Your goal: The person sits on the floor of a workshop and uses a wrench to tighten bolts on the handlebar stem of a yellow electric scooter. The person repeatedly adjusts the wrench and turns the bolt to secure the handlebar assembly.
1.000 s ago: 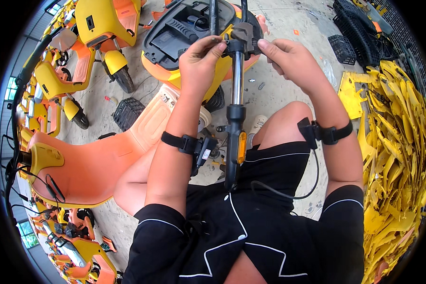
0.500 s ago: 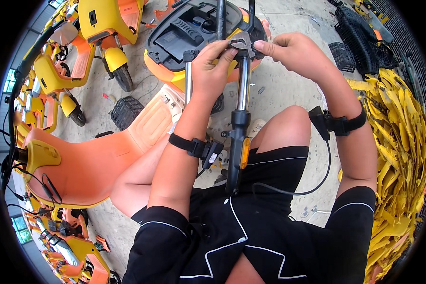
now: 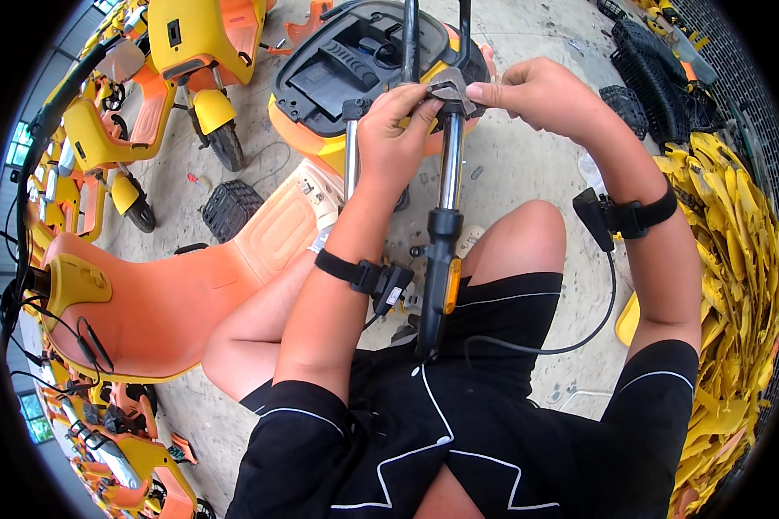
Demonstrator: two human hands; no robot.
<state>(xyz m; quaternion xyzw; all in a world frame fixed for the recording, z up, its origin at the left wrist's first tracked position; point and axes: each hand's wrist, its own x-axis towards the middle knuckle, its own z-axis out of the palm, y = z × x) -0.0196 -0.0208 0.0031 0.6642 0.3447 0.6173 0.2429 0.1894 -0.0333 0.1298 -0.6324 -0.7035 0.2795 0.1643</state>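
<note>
A scooter's front fork stands between my knees, its chrome tube (image 3: 450, 169) running down to a black lower leg (image 3: 441, 235) with an orange reflector (image 3: 452, 285). At the top of that tube sits a grey metal wrench (image 3: 450, 86), its angular head against the black clamp. My left hand (image 3: 395, 130) is closed, thumb and forefinger pinching the wrench's left side. From the right, my right hand (image 3: 541, 97) has its thumb on the wrench's other edge, fingers curled; their tips are partly hidden. A second fork tube (image 3: 352, 156) passes behind my left wrist.
Behind the fork is a yellow scooter body with a black tray (image 3: 333, 73). An orange body shell (image 3: 182, 290) lies at my left, near a black basket (image 3: 231, 208) and parked yellow scooters (image 3: 201, 39). Yellow panels (image 3: 723, 277) are heaped at right, below stacked black baskets (image 3: 658, 78).
The wrench head has turned slightly on the clamp, and my hands have shifted a little with it. The fork and my arms sit slightly farther right and lower in view.
</note>
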